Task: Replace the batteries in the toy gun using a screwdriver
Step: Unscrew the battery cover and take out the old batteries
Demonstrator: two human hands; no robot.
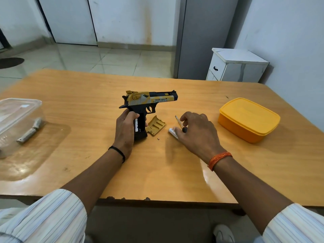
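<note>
My left hand [124,129] grips the black handle of the yellow, grey and black toy gun [150,99], standing it upright on the table with the barrel pointing right. A white battery [137,125] shows in the open handle. The yellow battery cover [156,125] lies just right of the handle, and a tiny screw [158,138] sits below it. My right hand [196,132] hovers palm down over a white battery [172,132] and the screwdriver [179,123]. Its fingertips are at the battery; whether they hold it I cannot tell.
A yellow lidded box [249,118] stands at the right of the wooden table [87,95]. At the left, a clear plastic container [19,109] rests near two grey batteries [29,131]. A white cabinet [236,65] stands beyond the table.
</note>
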